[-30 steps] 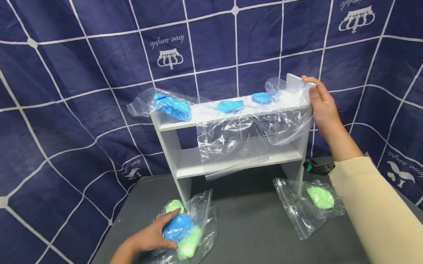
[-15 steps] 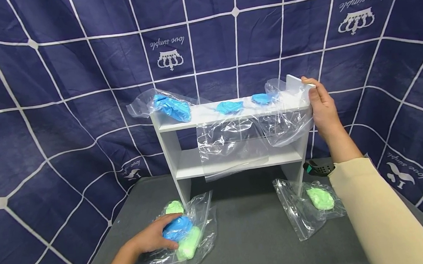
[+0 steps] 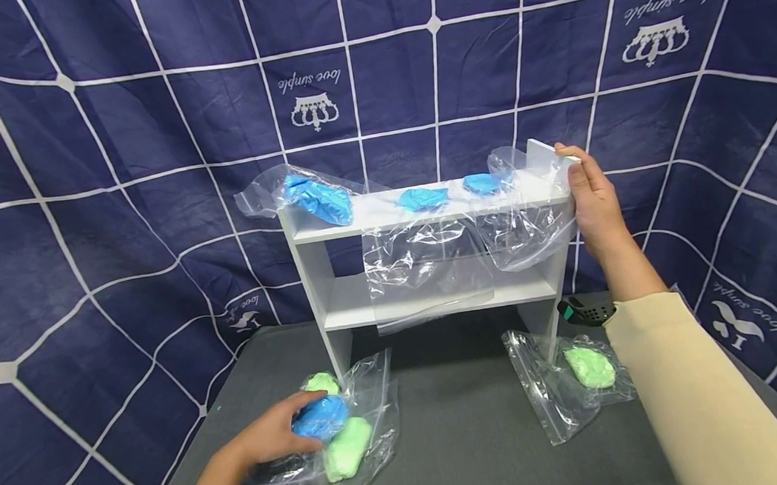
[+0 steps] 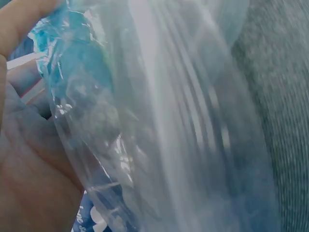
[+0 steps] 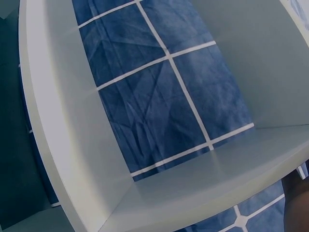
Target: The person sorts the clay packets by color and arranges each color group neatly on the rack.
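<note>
Step in hand looks like pickup of the blue packet (image 3: 321, 419), set between the front green packet (image 3: 348, 448) and the rear green packet (image 3: 321, 382) by the shelf's (image 3: 348, 304) left leg. It is gripped between thumb and curled fingers of the left hand (image 3: 273, 431), reached in from lower left; whether it's clear of the counter (image 3: 453, 424) can't be told. The shelf's upper right side is gripped by the right hand (image 3: 598, 204), arm extended. Next move probably calls for a lift, green packets left undragged.

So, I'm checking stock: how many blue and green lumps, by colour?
Blue lumps: 4 (1 in the left hand, 3 on the top shelf)
Green lumps: 3 (2 near that hand, 1 farther right)
Total: 7
</note>
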### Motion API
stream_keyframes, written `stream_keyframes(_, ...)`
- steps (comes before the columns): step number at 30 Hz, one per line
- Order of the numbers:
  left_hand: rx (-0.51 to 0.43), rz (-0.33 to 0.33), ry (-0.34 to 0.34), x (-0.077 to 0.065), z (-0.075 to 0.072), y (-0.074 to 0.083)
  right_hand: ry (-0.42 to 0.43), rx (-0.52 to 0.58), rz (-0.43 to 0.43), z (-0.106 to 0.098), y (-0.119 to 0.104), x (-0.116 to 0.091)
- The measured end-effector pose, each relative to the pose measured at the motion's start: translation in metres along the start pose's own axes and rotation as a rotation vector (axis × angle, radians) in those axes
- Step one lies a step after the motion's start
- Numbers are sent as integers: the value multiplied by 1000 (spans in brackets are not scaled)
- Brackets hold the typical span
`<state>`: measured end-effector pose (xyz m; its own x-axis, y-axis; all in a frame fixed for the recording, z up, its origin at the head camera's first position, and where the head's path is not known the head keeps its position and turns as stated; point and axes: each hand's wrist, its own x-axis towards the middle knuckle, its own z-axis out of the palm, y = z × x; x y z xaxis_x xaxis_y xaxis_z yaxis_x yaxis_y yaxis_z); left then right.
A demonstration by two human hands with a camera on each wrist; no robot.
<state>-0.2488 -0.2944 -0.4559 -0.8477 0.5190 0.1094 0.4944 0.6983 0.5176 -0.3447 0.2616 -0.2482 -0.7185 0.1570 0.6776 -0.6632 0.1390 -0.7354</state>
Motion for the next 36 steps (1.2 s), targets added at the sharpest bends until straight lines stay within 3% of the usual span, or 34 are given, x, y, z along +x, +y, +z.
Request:
stream_keyframes(6,16,-7,77,-4,-8,0,0,21,-5,0,1,0)
stream_keyframes(10,-26,-24,129,-3,-21,7,-2,25,2,0,1,0)
stream_keyframes(15,-55,-51,203,1,-46,27,5,42,-3,1,1,0)
stream_keyframes(22,18,10,331,0,-86,54,-2,66,-1,1,1,0)
stream_keyframes(29,-26,-16,441,-3,-121,80,-3,59,-3,2,0,2)
stream_keyframes(32,-136,32,514,0,-131,87,-2,50,0,2,-3,1)
stream_keyframes(36,-407,178,631,8,-144,94,5,48,4,1,-5,-1)
